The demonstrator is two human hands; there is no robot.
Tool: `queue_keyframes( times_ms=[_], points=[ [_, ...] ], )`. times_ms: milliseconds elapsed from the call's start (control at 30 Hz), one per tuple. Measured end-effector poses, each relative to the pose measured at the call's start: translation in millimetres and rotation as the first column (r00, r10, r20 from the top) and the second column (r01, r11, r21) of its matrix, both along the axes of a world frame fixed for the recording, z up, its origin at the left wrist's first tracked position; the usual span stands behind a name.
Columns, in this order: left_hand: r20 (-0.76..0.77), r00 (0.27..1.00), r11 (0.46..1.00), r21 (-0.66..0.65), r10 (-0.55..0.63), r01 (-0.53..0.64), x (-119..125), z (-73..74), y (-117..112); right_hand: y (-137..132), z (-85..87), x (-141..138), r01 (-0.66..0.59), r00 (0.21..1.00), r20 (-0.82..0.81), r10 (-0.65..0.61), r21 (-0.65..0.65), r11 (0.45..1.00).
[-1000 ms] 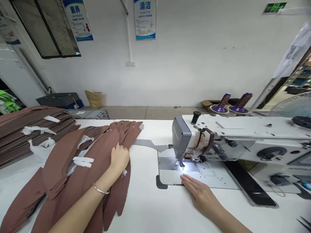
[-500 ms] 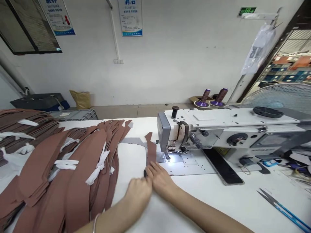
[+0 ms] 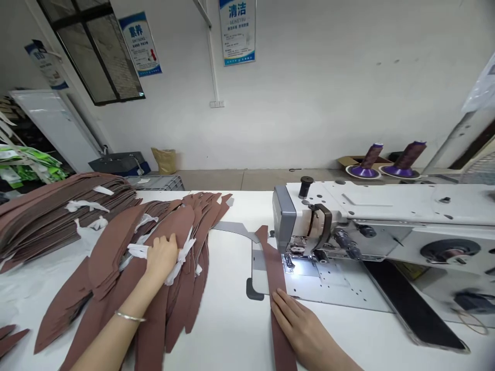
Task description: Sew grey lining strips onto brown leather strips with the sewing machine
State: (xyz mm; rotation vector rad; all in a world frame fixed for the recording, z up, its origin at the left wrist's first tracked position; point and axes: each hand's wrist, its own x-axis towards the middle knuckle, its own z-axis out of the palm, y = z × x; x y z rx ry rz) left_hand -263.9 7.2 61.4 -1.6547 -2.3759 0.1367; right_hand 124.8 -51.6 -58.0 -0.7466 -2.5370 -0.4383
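Observation:
My left hand (image 3: pixel 162 255) lies on a fanned stack of brown cut fabric pieces (image 3: pixel 116 278), fingers curled at a white tie strip (image 3: pixel 180 260). My right hand (image 3: pixel 299 322) rests flat, fingers stretched, on a long brown fabric strip (image 3: pixel 273 273). That strip runs from the table's near edge up beside the needle (image 3: pixel 288 255) of the white sewing machine (image 3: pixel 367 216). A grey fabric piece (image 3: pixel 235 231) lies just behind the strip.
More brown bundles (image 3: pixel 50 211) tied with white strips are piled at the far left. Two purple thread cones (image 3: pixel 386 159) stand behind the machine. A black belt cover (image 3: pixel 410 306) runs across the white table (image 3: pixel 232 330) at the right. Grey crates sit behind the table.
My left hand went from beside my right hand back to the brown stack at the left. The brown strip now lies straight alongside the needle, my right hand flat on it.

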Motion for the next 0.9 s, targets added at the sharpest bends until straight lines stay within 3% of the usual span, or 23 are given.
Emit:
queue_keyframes(
  times_ms=[167, 267, 433, 500, 600, 633, 700, 767, 833, 900],
  points=[
    [0.044, 0.994, 0.995, 0.022, 0.096, -0.097, -3, -4.8, 8, 4, 1.3, -1, -0.014, 1.000, -0.022, 0.014, 0.022, 1.000],
    [0.172, 0.976, 0.988, 0.055, 0.136, -0.148, -11, -2.7, 14, 4, -0.5, -1, -0.003, 0.999, -0.035, 0.004, 0.028, 1.000],
    [0.360, 0.931, 0.994, 0.063, 0.060, -0.088, -7, 18.7, 27, 1, -5.1, -4, 0.025, 0.997, -0.070, -0.024, 0.016, 1.000],
    [0.402, 0.915, 0.997, 0.083, -0.032, -0.001, 17, 29.8, 24, 1, -4.4, -4, 0.013, 0.998, -0.067, -0.013, 0.011, 1.000],
    [0.421, 0.875, 0.965, 0.005, -0.239, 0.261, 85, 31.3, 5, 2, -0.1, -4, -0.005, 0.999, -0.034, 0.004, -0.011, 1.000],
    [0.402, 0.868, 0.928, -0.104, -0.290, 0.358, 113, 26.0, -4, 2, 1.8, -5, -0.006, 1.000, -0.029, 0.005, -0.016, 1.000],
    [0.371, 0.833, 0.799, -0.293, -0.411, 0.525, 164, 8.7, -25, 1, 5.4, -6, -0.014, 0.999, -0.030, 0.014, -0.011, 1.000],
    [0.402, 0.781, 0.688, -0.381, -0.478, 0.618, 202, -12.2, -43, 2, 8.0, -7, -0.041, 0.999, -0.028, 0.041, 0.007, 0.999],
    [0.453, 0.752, 0.650, -0.392, -0.479, 0.651, 222, -30.1, -52, 4, 9.2, -7, -0.070, 0.997, -0.016, 0.071, 0.033, 0.997],
    [0.493, 0.737, 0.666, -0.356, -0.461, 0.655, 230, -41.3, -49, 7, 9.1, -5, -0.079, 0.997, 0.022, 0.078, 0.066, 0.995]
  ],
)
